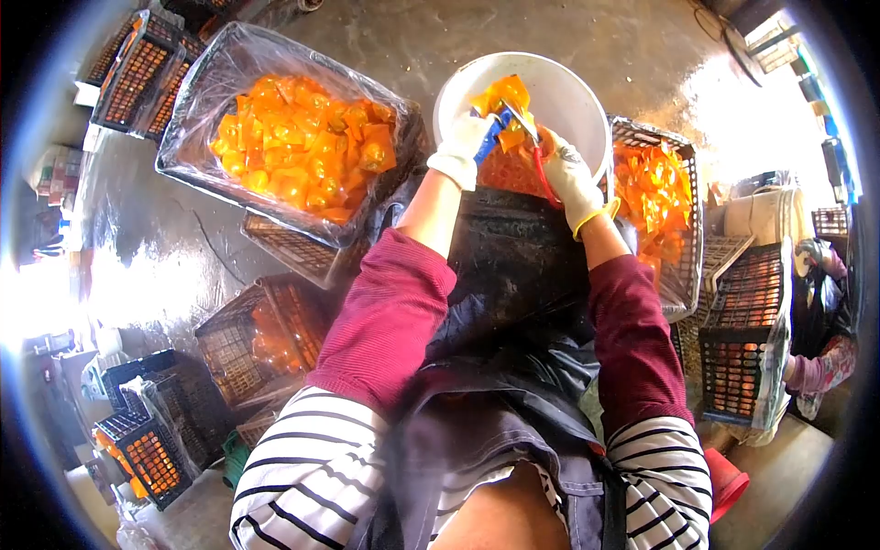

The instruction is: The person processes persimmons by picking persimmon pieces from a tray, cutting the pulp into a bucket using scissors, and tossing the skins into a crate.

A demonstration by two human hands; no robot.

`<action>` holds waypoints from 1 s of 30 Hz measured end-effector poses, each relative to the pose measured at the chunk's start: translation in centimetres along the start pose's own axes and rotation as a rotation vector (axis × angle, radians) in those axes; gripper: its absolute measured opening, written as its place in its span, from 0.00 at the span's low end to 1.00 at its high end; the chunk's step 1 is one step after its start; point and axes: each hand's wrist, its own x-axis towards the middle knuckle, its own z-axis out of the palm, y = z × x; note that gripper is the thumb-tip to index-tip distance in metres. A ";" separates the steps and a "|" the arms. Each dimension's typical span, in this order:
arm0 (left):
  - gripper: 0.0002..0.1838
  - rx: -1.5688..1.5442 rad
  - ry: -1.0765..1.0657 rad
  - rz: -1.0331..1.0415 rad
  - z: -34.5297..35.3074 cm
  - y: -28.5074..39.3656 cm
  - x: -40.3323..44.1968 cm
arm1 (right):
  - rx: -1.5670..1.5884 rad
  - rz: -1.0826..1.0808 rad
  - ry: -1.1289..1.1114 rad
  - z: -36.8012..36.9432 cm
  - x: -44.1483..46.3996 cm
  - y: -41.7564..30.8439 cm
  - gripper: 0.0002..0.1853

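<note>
My left hand (pixel 466 137), in a whitish glove, is closed at the edge of an orange plastic packet (pixel 502 93) over a white bucket (pixel 593 108). A blue item (pixel 493 136) lies against its fingers; its exact shape is unclear. My right hand (pixel 570 181), gloved with a yellow cuff, is closed on red-handled scissors (pixel 543 170). Their metal blades point up and left, against the packet. Reddish-orange contents (pixel 509 172) show low in the bucket.
A plastic-lined crate (pixel 197 119) of orange packets stands left of the bucket, another crate (pixel 695 197) right of it. Stacked crates (pixel 744 302) fill the right side, with a person's sleeve (pixel 811 374) beyond. More crates (pixel 229 357) stand lower left.
</note>
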 end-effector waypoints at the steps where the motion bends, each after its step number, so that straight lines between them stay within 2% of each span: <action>1: 0.25 0.149 -0.002 -0.007 -0.2 -0.5 0.1 | 0.025 0.010 -0.002 1.1 0.6 2.0 0.18; 2: 0.26 0.227 -0.019 0.007 -0.4 -0.6 0.0 | 0.050 0.022 -0.004 1.7 0.8 3.1 0.18; 4: 0.27 0.227 -0.005 0.006 -0.3 -0.3 -0.1 | -0.011 0.054 -0.111 -0.9 -0.3 -0.3 0.19; 5: 0.28 0.154 0.029 -0.012 -0.3 0.2 -0.3 | -0.040 0.067 -0.166 -1.8 -0.7 -1.7 0.19; 8: 0.29 0.054 0.021 -0.049 -0.6 1.3 -0.9 | -0.066 0.074 -0.144 -1.7 -0.5 -1.6 0.17; 10: 0.28 0.232 -0.011 -0.086 -0.6 3.7 -1.9 | -0.016 0.044 -0.103 -1.0 -0.2 -0.7 0.17; 12: 0.26 0.617 -0.033 -0.142 -0.4 7.4 -3.7 | 0.081 -0.027 -0.082 1.0 0.7 2.3 0.16; 13: 0.25 0.496 -0.025 -0.123 -0.5 6.5 -3.4 | 0.152 -0.081 -0.079 2.8 1.7 5.5 0.17; 15: 0.25 0.249 -0.007 -0.083 -0.6 3.5 -2.0 | 0.314 0.005 -0.159 2.2 1.4 5.0 0.17; 17: 0.25 -0.192 -0.122 -0.031 -0.5 6.3 -3.6 | 0.503 0.286 -0.324 -2.1 -0.8 -2.6 0.19; 18: 0.26 -0.414 -0.178 -0.004 -0.5 7.4 -4.2 | 0.607 0.331 -0.357 -1.8 -0.4 -2.1 0.19; 19: 0.25 -0.268 -0.224 -0.146 -1.1 6.5 -3.3 | 0.711 0.375 -0.389 -1.4 0.2 -1.3 0.19; 20: 0.25 -0.249 -0.171 -0.117 -0.9 6.6 -3.3 | 0.818 0.419 -0.423 -1.0 0.6 -0.6 0.19; 23: 0.24 -0.149 -0.058 -0.058 -0.3 6.8 -3.7 | 0.782 0.541 -0.420 -2.5 -0.1 -2.7 0.16; 26: 0.24 -0.135 0.036 -0.018 0.6 5.2 -2.9 | 0.729 0.420 -0.369 -1.8 0.1 -1.6 0.14; 28: 0.21 -0.041 0.135 0.010 0.8 1.1 -0.5 | 0.672 0.407 -0.346 -2.0 0.3 -1.2 0.13; 30: 0.19 -0.029 0.179 -0.005 1.0 1.2 -0.2 | 0.544 0.343 -0.314 -2.3 0.3 -1.1 0.13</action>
